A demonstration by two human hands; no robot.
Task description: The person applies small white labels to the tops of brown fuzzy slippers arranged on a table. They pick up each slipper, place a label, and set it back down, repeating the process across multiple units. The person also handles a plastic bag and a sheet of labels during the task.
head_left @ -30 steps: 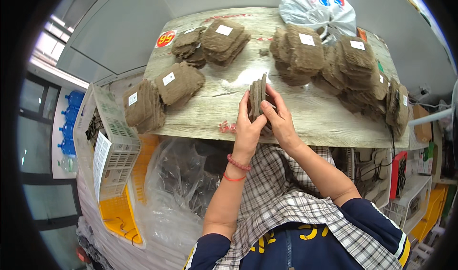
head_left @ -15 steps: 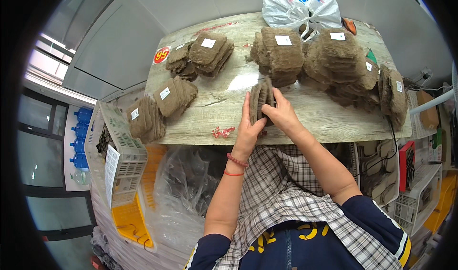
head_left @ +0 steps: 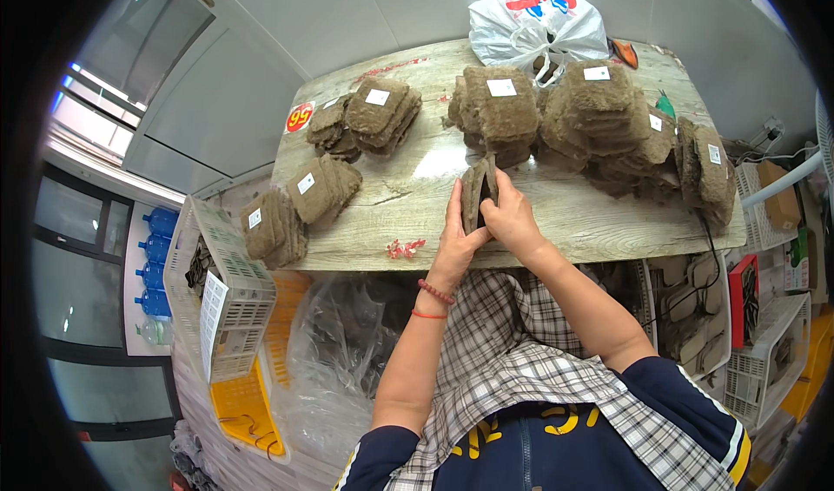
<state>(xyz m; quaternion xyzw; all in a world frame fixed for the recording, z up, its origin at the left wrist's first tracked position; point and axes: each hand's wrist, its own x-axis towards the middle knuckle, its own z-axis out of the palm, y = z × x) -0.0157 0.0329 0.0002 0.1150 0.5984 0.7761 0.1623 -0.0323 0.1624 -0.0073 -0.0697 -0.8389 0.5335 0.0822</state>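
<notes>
Near the front of the table (head_left: 382,222), a small bundle of brown fuzzy fabric pieces (head_left: 474,194) stands on edge between my hands. My left hand (head_left: 455,241) is pressed along its left side, fingers pointing away from me. On the right side, my right hand (head_left: 514,224) grips the bundle, its thumb and bent fingers at the near edge; the fingertips are partly hidden. Just beyond my hands sits a tall stack of the same brown pieces (head_left: 502,126) with a white label on top.
More labelled stacks lie at right (head_left: 601,100), far right (head_left: 714,174), back left (head_left: 382,118) and front left (head_left: 271,230). A white plastic bag (head_left: 537,35) stands at the back. Below the table's left edge are a white crate (head_left: 243,317) and clear plastic sheeting (head_left: 339,361).
The bundle between my hands looks thinner and more closed; before, several layers were fanned apart. My right hand has shifted slightly. The whole view has tilted a little.
</notes>
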